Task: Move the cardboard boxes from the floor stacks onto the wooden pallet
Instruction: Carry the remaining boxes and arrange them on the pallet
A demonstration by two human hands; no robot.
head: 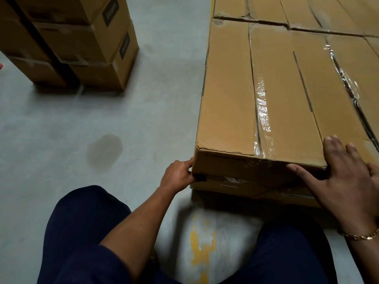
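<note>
– Gripping what?
– One long box point(287, 111). The left hand point(180, 173) curls its fingers round the near left corner. The right hand point(344, 177) lies flat on top, fingers spread. The box runs lengthwise away from the person, resting on other boxes.
– And the rest?
– A floor stack point(92, 48) stands far left, three boxes high, two columns showing. No pallet is visible.

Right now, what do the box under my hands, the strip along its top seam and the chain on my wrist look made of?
Box: matte brown corrugated cardboard, judging by creased flaps and a crushed corner. Strip: glossy clear plastic tape; it glints and wrinkles over the seam. Chain: shiny gold-coloured metal links; real gold or plating, I cannot tell.
</note>
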